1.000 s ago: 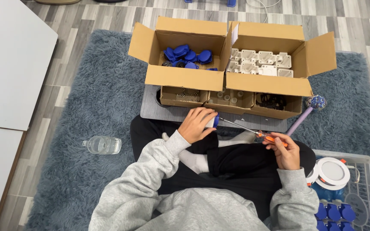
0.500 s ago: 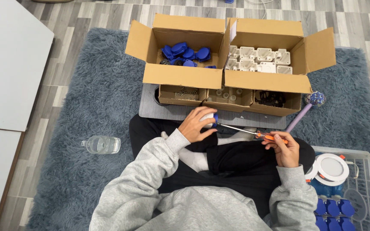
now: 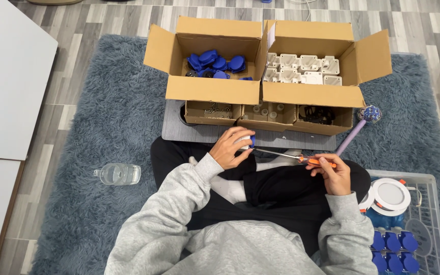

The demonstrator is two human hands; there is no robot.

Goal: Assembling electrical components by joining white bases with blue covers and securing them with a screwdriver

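The person sits cross-legged on a shaggy blue-grey rug (image 3: 103,127), grey sleeves reaching forward over dark trousers. The left hand (image 3: 231,147) is curled around a small white-and-blue part (image 3: 247,141) — fingers (image 3: 238,155) wrapped snugly, only a bit of white top and blue edge showing past the knuckles. It sits just over the near edge of the grey board (image 3: 179,133) that lies across the lap.

The right hand (image 3: 332,173) grips the orange handle of a screwdriver (image 3: 291,156), fingers closed tight around it. The thin metal shaft runs left and slightly up, its tip meeting the blue side of the part in the left hand.

Behind the board, two open cardboard boxes stand side by side: the left box (image 3: 210,89) holds a heap of blue caps (image 3: 217,63), the right box (image 3: 311,94) holds rows of white housings (image 3: 301,69). In front of them, three low trays (image 3: 266,114) carry small bits — too small to make out.

Off to the right, a lilac stick with a dark knobbly head (image 3: 355,130) leans against the tray row. Lower right, a clear crate (image 3: 431,203) holds white round lids (image 3: 389,196) and more blue pieces. A water bottle (image 3: 118,174) lies on its side on the rug, well apart from the left elbow. A white table (image 3: 6,81) fills the left edge.
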